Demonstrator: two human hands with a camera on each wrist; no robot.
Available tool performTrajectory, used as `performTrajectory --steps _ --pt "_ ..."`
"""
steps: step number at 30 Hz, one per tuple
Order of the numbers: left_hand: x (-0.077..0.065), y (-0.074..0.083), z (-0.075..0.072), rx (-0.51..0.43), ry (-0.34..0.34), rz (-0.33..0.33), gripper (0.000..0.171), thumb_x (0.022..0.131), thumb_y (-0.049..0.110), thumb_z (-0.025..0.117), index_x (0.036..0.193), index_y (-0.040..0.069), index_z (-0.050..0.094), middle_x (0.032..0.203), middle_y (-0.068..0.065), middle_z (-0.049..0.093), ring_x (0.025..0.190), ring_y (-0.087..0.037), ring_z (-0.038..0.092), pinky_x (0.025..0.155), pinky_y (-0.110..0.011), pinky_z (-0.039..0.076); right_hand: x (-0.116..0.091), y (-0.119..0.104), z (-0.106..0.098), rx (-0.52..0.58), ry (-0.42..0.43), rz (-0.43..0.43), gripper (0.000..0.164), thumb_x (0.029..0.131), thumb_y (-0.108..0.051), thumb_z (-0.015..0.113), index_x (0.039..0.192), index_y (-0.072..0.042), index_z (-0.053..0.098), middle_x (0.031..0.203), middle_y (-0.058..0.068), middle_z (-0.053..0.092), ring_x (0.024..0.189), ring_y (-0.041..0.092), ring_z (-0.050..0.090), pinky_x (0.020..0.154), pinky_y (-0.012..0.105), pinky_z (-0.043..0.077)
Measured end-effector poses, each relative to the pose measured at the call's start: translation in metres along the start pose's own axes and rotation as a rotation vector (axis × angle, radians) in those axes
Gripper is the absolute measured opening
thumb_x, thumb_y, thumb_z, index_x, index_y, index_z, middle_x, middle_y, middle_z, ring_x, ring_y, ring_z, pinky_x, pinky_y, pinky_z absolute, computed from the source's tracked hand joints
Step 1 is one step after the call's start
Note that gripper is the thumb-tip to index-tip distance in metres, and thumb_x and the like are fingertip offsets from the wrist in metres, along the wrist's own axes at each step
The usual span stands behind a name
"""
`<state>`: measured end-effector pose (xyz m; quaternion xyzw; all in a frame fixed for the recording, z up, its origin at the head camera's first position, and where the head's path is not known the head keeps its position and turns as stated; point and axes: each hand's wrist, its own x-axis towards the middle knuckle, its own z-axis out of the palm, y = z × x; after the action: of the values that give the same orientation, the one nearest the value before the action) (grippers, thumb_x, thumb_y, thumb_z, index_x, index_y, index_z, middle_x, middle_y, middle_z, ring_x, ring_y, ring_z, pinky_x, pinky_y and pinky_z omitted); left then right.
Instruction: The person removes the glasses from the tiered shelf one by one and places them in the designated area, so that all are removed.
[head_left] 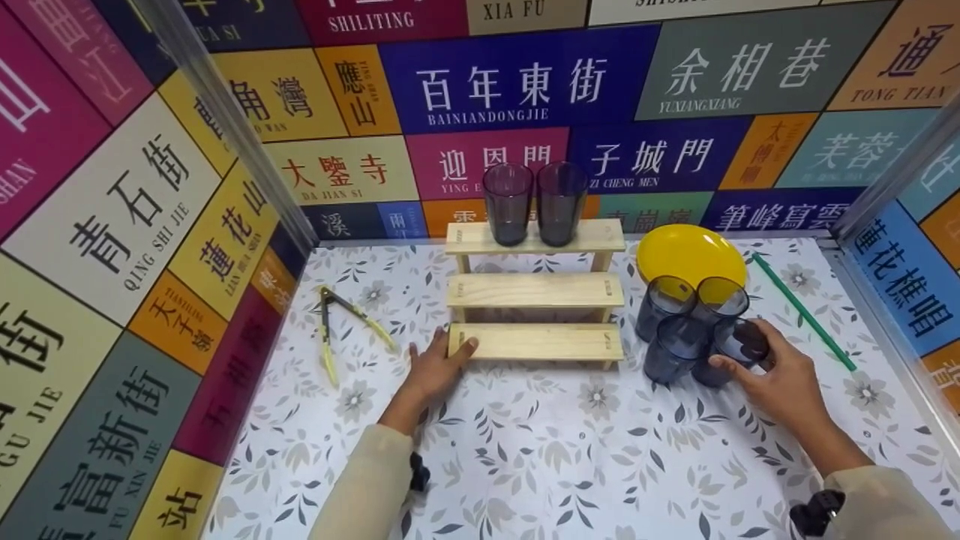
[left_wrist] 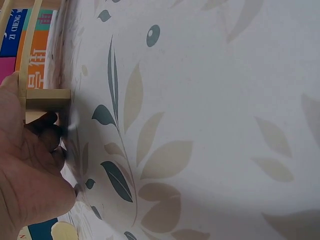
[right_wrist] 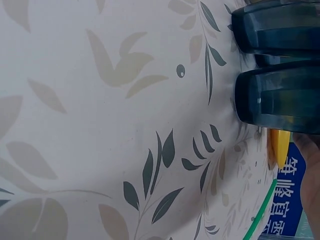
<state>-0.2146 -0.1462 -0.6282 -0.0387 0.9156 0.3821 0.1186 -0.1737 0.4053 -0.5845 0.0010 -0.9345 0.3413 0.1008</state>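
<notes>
Beside the wooden stand, to its right, one glass (head_left: 733, 343) sits in the right hand's grip (head_left: 784, 375).

That grip is clamped, thumb and fingers on opposite sides of the glass, the near right one of a close cluster of four blue-grey glasses; the left hand's grip (head_left: 436, 364) is closed on the left end of the lowest step of the wooden stand (head_left: 536, 291). Broad bench (head_left: 555, 435) spreads before the stand, between both forearms; only a narrow strip parts the right hand from one green stick (head_left: 802, 311) near the right edge. By the back wall (head_left: 517, 82) lies one yellow plate (head_left: 690, 251). Counted: three steps, six glasses, two of them purple-tinted glasses (head_left: 508, 210) atop the stand, one V-shaped tool (head_left: 325, 326) left.
</notes>
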Motion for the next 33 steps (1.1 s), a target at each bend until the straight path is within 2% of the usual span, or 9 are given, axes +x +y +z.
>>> performTrajectory --steps 3,4,6,7,11,14,22,29,33 --pt "0.001 -0.001 -0.001 -0.021 -0.006 -0.001 0.089 0.109 0.073 0.045 0.176 0.016 0.032 0.184 -0.02 0.02 0.172 -0.051 0.008 0.137 -0.068 -0.015 0.001 -0.002 -0.001 -0.017 -0.035 0.021 0.093 0.093 -0.051 0.09 0.166 -0.011 0.047 0.145 0.032 0.067 0.124 0.053 0.069 0.097 0.03 0.061" --pt "0.001 -0.001 -0.001 -0.034 -0.008 0.003 0.091 0.108 0.075 0.046 0.175 0.015 0.032 0.184 -0.02 0.02 0.172 -0.051 0.008 0.137 -0.068 -0.015 0.001 -0.003 -0.002 -0.022 -0.044 0.028 0.095 0.093 -0.052 0.089 0.166 -0.011 0.046 0.146 0.033 0.066 0.127 0.056 0.067 0.101 0.044 0.063" --pt "0.005 -0.006 0.002 -0.06 -0.006 0.024 0.099 0.105 0.081 0.046 0.175 0.011 0.033 0.182 -0.024 0.022 0.172 -0.049 0.013 0.137 -0.066 -0.018 0.002 -0.004 -0.002 -0.03 -0.059 0.038 0.098 0.093 -0.054 0.089 0.167 -0.01 0.044 0.149 0.035 0.064 0.13 0.06 0.065 0.103 0.069 0.057" --pt "0.01 -0.012 0.005 -0.061 -0.001 0.038 0.103 0.104 0.084 0.044 0.174 0.01 0.034 0.182 -0.024 0.024 0.172 -0.046 0.017 0.136 -0.065 -0.02 0.002 -0.005 -0.002 -0.031 -0.065 0.041 0.099 0.093 -0.054 0.089 0.168 -0.009 0.043 0.15 0.036 0.063 0.131 0.061 0.064 0.105 0.075 0.053" --pt "0.013 -0.014 0.007 -0.091 0.0 0.053 0.113 0.099 0.091 0.043 0.173 0.007 0.034 0.181 -0.026 0.026 0.172 -0.041 0.02 0.136 -0.063 -0.023 0.003 -0.006 -0.003 -0.045 -0.081 0.05 0.102 0.093 -0.055 0.088 0.17 -0.009 0.04 0.153 0.037 0.06 0.132 0.063 0.061 0.105 0.077 0.052" --pt "0.006 -0.005 0.001 -0.086 -0.011 0.027 0.104 0.103 0.084 0.046 0.174 0.009 0.035 0.182 -0.022 0.025 0.173 -0.039 0.017 0.137 -0.062 -0.02 0.003 -0.006 -0.004 -0.047 -0.095 0.053 0.103 0.093 -0.056 0.087 0.171 -0.009 0.038 0.155 0.038 0.058 0.133 0.063 0.06 0.106 0.077 0.052" --pt "0.002 -0.001 0.001 -0.023 -0.011 0.002 0.087 0.111 0.07 0.044 0.175 0.013 0.033 0.183 -0.016 0.027 0.174 -0.034 0.016 0.139 -0.062 -0.016 0.002 -0.008 -0.004 -0.033 -0.113 0.064 0.108 0.094 -0.057 0.086 0.174 -0.007 0.032 0.159 0.038 0.054 0.137 0.062 0.058 0.109 0.077 0.05" --pt "-0.001 0.0 0.0 -0.034 -0.02 -0.029 0.089 0.109 0.075 0.044 0.176 0.016 0.032 0.185 -0.016 0.021 0.175 -0.04 0.008 0.138 -0.063 -0.017 0.005 -0.01 -0.008 -0.024 -0.137 0.065 0.11 0.095 -0.057 0.085 0.176 -0.013 0.026 0.165 0.036 0.048 0.139 0.062 0.054 0.109 0.077 0.05" --pt "0.0 0.0 -0.001 -0.046 -0.019 -0.03 0.094 0.107 0.079 0.043 0.176 0.016 0.031 0.185 -0.018 0.019 0.174 -0.044 0.004 0.138 -0.063 -0.017 0.01 -0.011 -0.014 -0.015 -0.138 0.058 0.111 0.096 -0.057 0.084 0.178 -0.016 0.021 0.171 0.028 0.046 0.144 0.058 0.052 0.111 0.074 0.049"
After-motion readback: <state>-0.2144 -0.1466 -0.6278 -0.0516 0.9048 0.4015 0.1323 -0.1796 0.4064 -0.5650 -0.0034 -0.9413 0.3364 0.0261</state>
